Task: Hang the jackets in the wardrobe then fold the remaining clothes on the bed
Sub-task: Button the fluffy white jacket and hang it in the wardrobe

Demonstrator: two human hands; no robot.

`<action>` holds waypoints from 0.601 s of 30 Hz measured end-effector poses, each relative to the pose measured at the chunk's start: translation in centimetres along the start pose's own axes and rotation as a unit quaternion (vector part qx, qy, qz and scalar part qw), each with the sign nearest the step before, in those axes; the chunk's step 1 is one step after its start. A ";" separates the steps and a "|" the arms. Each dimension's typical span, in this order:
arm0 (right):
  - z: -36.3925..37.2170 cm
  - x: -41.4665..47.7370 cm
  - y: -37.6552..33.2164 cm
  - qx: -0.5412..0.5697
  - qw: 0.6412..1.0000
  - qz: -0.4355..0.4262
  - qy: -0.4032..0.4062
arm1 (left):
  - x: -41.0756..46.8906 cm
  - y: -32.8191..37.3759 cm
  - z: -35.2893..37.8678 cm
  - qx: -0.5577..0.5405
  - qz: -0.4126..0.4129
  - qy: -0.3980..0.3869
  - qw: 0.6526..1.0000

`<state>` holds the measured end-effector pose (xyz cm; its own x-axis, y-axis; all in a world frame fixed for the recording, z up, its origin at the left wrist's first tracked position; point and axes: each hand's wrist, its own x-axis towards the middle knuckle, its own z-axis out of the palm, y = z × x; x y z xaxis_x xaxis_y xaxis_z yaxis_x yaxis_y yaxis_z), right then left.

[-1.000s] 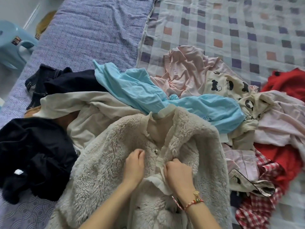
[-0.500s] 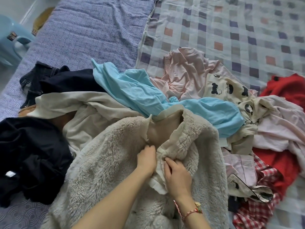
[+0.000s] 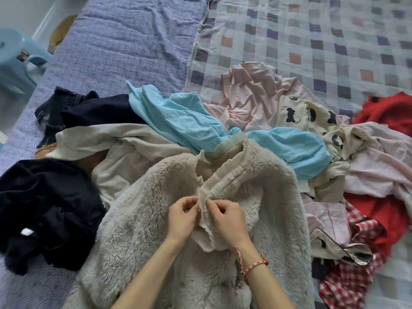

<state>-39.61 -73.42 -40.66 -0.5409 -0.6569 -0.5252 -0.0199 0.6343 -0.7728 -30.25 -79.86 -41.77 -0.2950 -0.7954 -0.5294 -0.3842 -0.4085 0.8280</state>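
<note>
**Operator A:** Item under work and its location?

**Operator B:** One cream fleece jacket [image 3: 156, 208] at 6 o'clock. It lies front side up with its collar toward 12 o'clock.

**Operator A:** Hand state?

**Operator B:** Two hands, just beside each other at the jacket opening. The left hand [image 3: 181, 216] pinches one front edge. The right hand [image 3: 227, 219] pinches the opposite edge, a ribbed strip. There is one red braided bracelet [image 3: 254, 264] on the right wrist.

**Operator A:** Other garments, counted?

**Operator B:**
- One light blue garment [image 3: 189, 123] at 12 o'clock, touching the collar.
- One pink top [image 3: 252, 94] at 1 o'clock.
- One bear-print garment [image 3: 312, 117] at 2 o'clock.
- One black garment [image 3: 44, 208] at 9 o'clock.
- One navy garment [image 3: 95, 112] at 10 o'clock.
- One beige garment [image 3: 124, 143] between the navy garment and the jacket.
- One red-checked garment [image 3: 347, 284] at 5 o'clock.
- Red fabric [image 3: 392, 110] in two patches, at 3 and 4 o'clock. I cannot tell whether they are one piece or two.

**Operator A:** Bedding?

**Operator B:** Two covers. The purple patterned sheet [image 3: 124, 41] is at 11 o'clock and the checked blanket [image 3: 312, 30] at 1 o'clock. One blue plastic stool [image 3: 13, 61] stands at 10 o'clock.
</note>
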 end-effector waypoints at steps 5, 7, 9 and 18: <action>0.1 -0.1 0.2 0.145 0.989 0.025 -0.008 | 0.2 -0.2 -0.4 -0.005 0.000 -0.036 0.999; 0.0 0.0 -0.1 0.145 0.989 0.040 -0.015 | 0.1 -0.2 -0.7 -0.013 0.002 -0.040 0.999; -0.7 0.7 -0.6 0.131 0.987 0.080 -0.053 | 0.0 -0.5 -0.8 -0.029 -0.008 -0.042 0.999; -2.1 2.9 -1.8 -0.121 0.976 0.035 -0.178 | 0.5 -1.7 -0.7 -0.056 -0.072 -0.048 0.995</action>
<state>-42.90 -75.57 -40.02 -0.2222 -0.6818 -0.6970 -0.2147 0.7316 -0.6471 -29.14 -79.86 -43.29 -0.3279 -0.6806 -0.6551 -0.3311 -0.5667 0.7545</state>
